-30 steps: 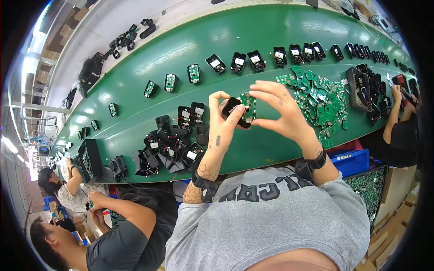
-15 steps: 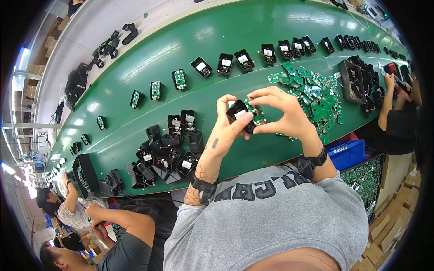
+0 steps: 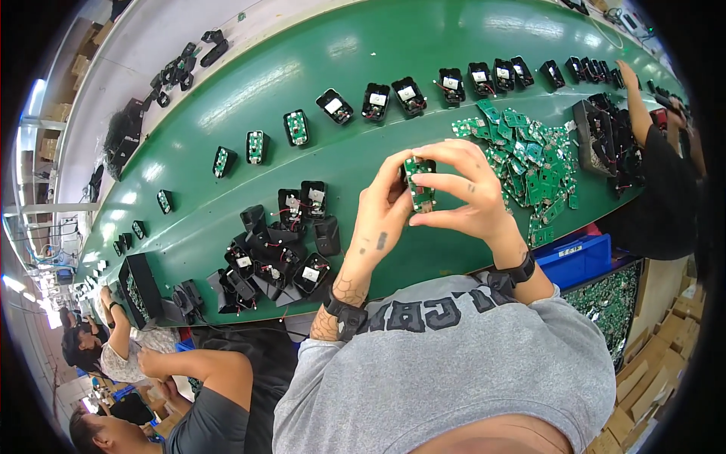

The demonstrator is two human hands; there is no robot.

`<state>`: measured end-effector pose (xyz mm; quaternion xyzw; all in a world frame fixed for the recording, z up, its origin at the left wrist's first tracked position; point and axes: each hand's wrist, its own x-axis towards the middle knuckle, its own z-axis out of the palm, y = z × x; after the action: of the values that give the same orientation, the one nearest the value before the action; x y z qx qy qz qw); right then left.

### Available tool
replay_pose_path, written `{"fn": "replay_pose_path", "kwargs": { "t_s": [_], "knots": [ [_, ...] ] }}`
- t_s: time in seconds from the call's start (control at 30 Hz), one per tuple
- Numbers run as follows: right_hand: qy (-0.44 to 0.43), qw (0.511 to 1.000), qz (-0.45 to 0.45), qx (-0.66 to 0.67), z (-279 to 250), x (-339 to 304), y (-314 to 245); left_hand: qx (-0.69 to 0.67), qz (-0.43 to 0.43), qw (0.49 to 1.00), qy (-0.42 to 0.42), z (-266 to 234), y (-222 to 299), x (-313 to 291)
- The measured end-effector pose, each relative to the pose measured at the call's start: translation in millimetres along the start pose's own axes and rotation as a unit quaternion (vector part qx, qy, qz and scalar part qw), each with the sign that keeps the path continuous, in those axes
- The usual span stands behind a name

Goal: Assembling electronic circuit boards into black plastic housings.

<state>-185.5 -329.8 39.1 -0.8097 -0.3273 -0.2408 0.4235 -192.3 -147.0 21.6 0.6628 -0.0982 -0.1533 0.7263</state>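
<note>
In front of my chest, above the green bench, a small green circuit board (image 3: 420, 189) stands face-on over a black plastic housing (image 3: 430, 166). Most of the housing is hidden behind the board and my fingers. My left hand (image 3: 384, 206) is closed round the housing's left side. From the right, my right hand (image 3: 467, 188) has its fingertips on the board, with the thumb near its lower end. The board lies at the housing's opening; whether it sits fully inside cannot be made out.
A loose heap of green circuit boards (image 3: 533, 163) lies right of my hands. Black housings with wires (image 3: 276, 257) are piled on the left. A row of housings (image 3: 376, 101) curves across the bench (image 3: 302, 98). A blue bin (image 3: 572, 259) is at the right edge. Co-workers sit on both sides.
The board, previously beside the housing, is now over its opening, and both have turned. My hands have come closer together. The co-worker on the right has stretched an arm toward the row.
</note>
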Motion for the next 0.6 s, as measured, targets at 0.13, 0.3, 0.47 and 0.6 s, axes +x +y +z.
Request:
{"fn": "replay_pose_path", "kwargs": {
  "t_s": [0.13, 0.3, 0.47, 0.6],
  "knots": [
    [-0.011, 0.998, 0.009, -0.055, -1.8, 3.7, -1.5, -0.131, -0.029, 0.991, 0.029, 7.5, 15.8, 0.5],
    [-0.02, 0.999, 0.026, -0.033, 0.8, -1.4, 1.8, -0.261, -0.048, 0.964, -0.013, 13.1, 13.3, -3.0],
    [-0.079, 0.996, 0.051, -0.01, -8.4, 6.0, -0.6, -0.239, -0.052, 0.969, -0.042, 12.4, 19.5, -7.9],
    [-0.118, 0.989, 0.069, 0.049, -8.2, 4.9, 0.4, -0.225, -0.055, 0.971, -0.054, 14.1, 18.0, -9.8]
  ]
}}
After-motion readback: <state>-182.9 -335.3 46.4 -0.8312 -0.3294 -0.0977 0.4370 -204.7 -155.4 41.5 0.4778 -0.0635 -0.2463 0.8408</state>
